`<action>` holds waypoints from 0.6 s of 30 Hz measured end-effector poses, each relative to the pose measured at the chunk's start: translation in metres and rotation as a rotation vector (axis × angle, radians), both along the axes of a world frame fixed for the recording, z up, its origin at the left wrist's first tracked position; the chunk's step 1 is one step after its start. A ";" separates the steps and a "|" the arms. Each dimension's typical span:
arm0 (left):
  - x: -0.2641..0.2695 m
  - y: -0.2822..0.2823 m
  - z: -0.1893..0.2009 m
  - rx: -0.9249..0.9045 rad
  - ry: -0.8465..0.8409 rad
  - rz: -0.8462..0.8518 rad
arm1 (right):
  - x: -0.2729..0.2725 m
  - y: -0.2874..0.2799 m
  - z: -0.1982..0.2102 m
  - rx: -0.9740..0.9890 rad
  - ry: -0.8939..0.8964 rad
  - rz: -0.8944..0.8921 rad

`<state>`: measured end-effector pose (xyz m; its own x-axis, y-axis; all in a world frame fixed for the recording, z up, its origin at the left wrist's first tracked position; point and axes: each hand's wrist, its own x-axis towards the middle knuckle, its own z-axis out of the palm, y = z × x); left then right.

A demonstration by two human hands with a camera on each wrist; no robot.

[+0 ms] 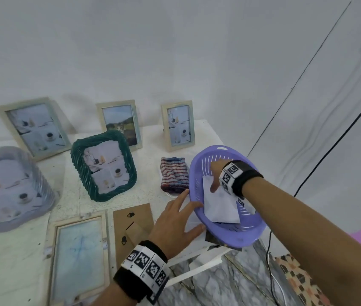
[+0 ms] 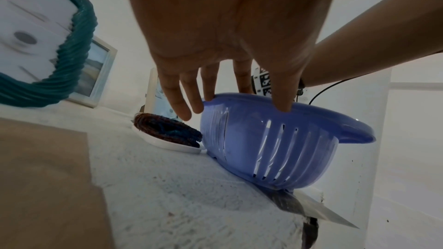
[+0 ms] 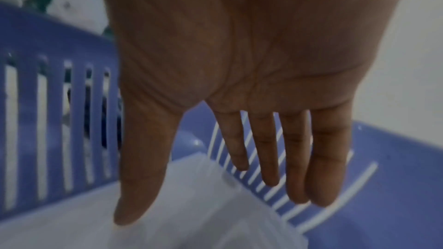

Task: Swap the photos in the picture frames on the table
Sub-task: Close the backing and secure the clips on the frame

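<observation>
A purple slotted basket stands tilted at the table's right edge, with white photo backs inside it. My right hand reaches into the basket with straight fingers, and its thumb hovers just over the white photos. My left hand rests with straight fingers on the near-left basket rim. A dark photo pokes out from under the basket. Near the front, an opened pale frame lies flat, and its brown backing board lies beside it.
Standing frames hold photos: a green rope frame, a grey wavy frame, and three pale wood ones. A striped cloth sits left of the basket. Black cables hang past the table's right edge.
</observation>
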<state>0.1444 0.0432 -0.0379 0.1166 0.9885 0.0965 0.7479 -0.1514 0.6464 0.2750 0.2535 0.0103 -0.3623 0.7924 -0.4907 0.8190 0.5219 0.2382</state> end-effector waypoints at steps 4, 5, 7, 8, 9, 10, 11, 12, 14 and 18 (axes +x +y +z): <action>-0.002 0.001 -0.001 0.000 0.003 -0.004 | -0.004 0.002 -0.019 -0.016 -0.049 0.019; -0.002 0.001 -0.001 0.002 0.003 -0.006 | -0.004 0.004 -0.021 0.001 -0.062 0.023; -0.002 0.001 0.000 0.007 0.001 -0.004 | -0.002 0.011 -0.029 0.032 -0.040 -0.001; -0.002 0.001 0.000 0.007 0.001 -0.004 | -0.001 0.011 -0.027 0.060 -0.034 -0.012; -0.002 0.001 0.000 0.004 0.000 -0.004 | -0.001 0.009 -0.024 0.097 -0.027 -0.033; -0.002 0.001 0.000 0.001 -0.001 -0.005 | -0.001 0.007 -0.020 0.136 -0.018 -0.053; -0.003 0.001 0.001 -0.003 -0.001 -0.008 | -0.002 0.005 -0.014 0.176 -0.019 -0.067; -0.003 0.000 0.002 -0.010 0.003 -0.012 | -0.003 0.004 -0.010 0.208 -0.004 -0.073; -0.005 -0.001 0.002 -0.031 0.003 -0.025 | -0.003 0.003 0.004 0.212 0.070 -0.089; -0.021 -0.005 0.003 -0.037 -0.103 -0.001 | 0.007 -0.004 0.047 0.151 0.372 -0.200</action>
<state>0.1234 0.0378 -0.0347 0.1094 0.9914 0.0719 0.6769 -0.1273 0.7249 0.2822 0.2495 0.0573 -0.3244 0.9177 -0.2294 0.9447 0.3265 -0.0300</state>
